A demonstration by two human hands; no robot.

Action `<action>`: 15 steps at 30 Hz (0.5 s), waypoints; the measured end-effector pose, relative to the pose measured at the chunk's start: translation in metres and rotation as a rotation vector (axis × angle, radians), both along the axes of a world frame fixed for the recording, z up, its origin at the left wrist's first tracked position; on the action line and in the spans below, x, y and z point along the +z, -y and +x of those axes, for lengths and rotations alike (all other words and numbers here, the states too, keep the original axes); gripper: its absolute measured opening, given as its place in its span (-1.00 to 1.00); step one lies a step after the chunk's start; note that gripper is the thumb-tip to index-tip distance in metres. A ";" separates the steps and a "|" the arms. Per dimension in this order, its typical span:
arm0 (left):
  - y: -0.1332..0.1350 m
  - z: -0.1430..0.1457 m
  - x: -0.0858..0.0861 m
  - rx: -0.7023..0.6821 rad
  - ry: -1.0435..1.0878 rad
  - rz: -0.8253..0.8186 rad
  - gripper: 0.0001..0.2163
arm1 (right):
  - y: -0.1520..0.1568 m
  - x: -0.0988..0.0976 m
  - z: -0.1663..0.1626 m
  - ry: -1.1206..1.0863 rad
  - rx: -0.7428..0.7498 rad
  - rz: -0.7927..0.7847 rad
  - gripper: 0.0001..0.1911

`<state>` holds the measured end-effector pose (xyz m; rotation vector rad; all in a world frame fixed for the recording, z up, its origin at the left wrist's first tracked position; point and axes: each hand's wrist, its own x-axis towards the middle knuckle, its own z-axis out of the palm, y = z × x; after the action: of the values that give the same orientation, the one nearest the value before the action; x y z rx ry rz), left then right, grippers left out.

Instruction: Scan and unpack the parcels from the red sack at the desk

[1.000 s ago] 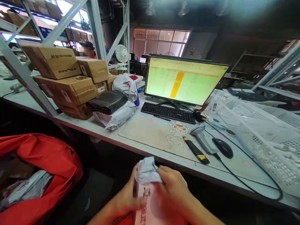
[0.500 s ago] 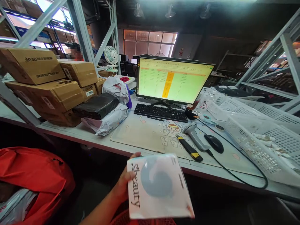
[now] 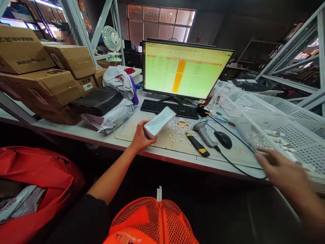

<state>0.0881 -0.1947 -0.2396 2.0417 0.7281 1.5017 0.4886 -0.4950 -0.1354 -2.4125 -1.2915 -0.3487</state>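
Above the mat [image 3: 124, 133]: pale box [image 3: 159, 122].

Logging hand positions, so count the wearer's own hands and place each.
2: the left hand grips a pale box over the desk mat; the right hand, blurred, is near the white perforated basket. Neither is hidden.

box [image 3: 160, 122]: pale blue-white top. mat [image 3: 128, 133]: cream, printed with cartoon face, whitish lettering. knife [image 3: 197, 144]: black with yellow patches. scanner [image 3: 205, 134]: light grey. mouse [image 3: 223, 140], keyboard [image 3: 184, 111]: black. screen [image 3: 198, 73]: yellow-green, orange upright stripe near middle. left cartons [image 3: 47, 84]: brown, dark print. left parcel [image 3: 98, 100]: black. near-left sack [image 3: 50, 166]: red. near vest [image 3: 175, 217]: orange mesh. right basket [image 3: 254, 133]: white, dotted with holes. far fan [image 3: 111, 38]: pale green.
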 end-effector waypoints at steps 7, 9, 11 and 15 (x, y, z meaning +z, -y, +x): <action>0.026 0.014 0.000 0.137 -0.280 0.253 -0.23 | -0.165 -0.031 -0.045 -0.135 -0.097 -0.390 -0.36; 0.033 0.016 -0.010 0.181 -0.339 0.225 -0.23 | -0.183 -0.038 -0.056 -0.152 -0.134 -0.453 -0.41; 0.038 0.015 -0.020 0.185 -0.398 0.201 -0.23 | -0.191 -0.042 -0.064 -0.156 -0.152 -0.467 -0.47; 0.040 0.010 -0.030 0.140 -0.376 0.164 -0.22 | -0.197 -0.033 -0.064 -0.179 -0.182 -0.468 -0.51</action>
<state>0.0985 -0.2347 -0.2696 2.4817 0.9330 1.2983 0.4248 -0.2981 -0.1689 -2.8775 -1.1772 0.1408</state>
